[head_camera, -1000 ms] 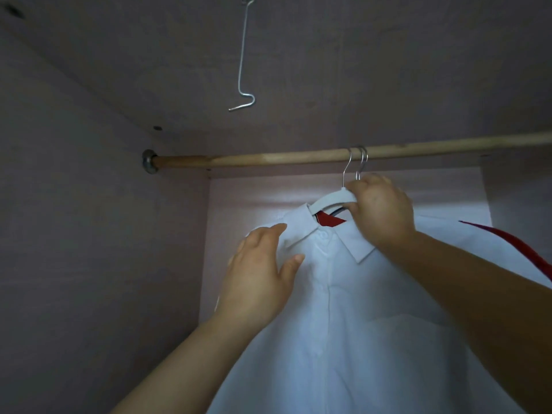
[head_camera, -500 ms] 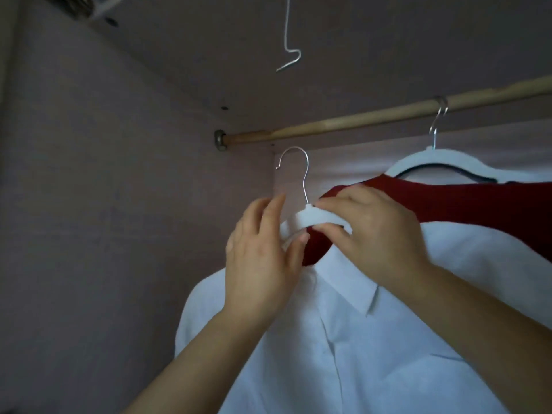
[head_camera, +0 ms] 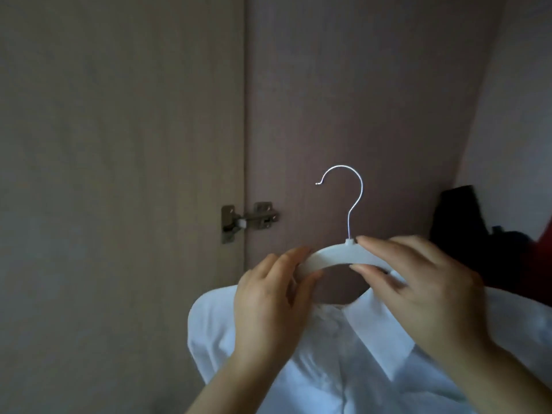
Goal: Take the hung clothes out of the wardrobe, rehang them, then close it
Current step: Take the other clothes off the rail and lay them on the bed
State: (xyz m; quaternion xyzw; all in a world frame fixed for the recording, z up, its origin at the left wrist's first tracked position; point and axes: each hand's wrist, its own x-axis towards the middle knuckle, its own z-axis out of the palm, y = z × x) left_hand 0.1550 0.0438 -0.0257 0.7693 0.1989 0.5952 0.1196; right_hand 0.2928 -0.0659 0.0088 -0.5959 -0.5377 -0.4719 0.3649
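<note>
Inside the wardrobe [head_camera: 388, 115], beyond the right hand [head_camera: 418, 288], a dark garment [head_camera: 460, 222] and a red garment [head_camera: 537, 264] show at the edge of view; a metal hinge [head_camera: 249, 222] sits above the left hand [head_camera: 268, 306]. Both hands pinch the white hanger [head_camera: 331, 258] between thumb and curled fingers, the right just beside its hook [head_camera: 349, 198]. The white shirt [head_camera: 343, 369] hangs from it under the hands, collar [head_camera: 379, 336] folded down, cloth lightly creased, hook upright and touching nothing

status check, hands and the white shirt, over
Left hand and right hand both grip the white hanger. White shirt hangs on it, hook on no rail. Dark clothes at right, clear of the hook.
</note>
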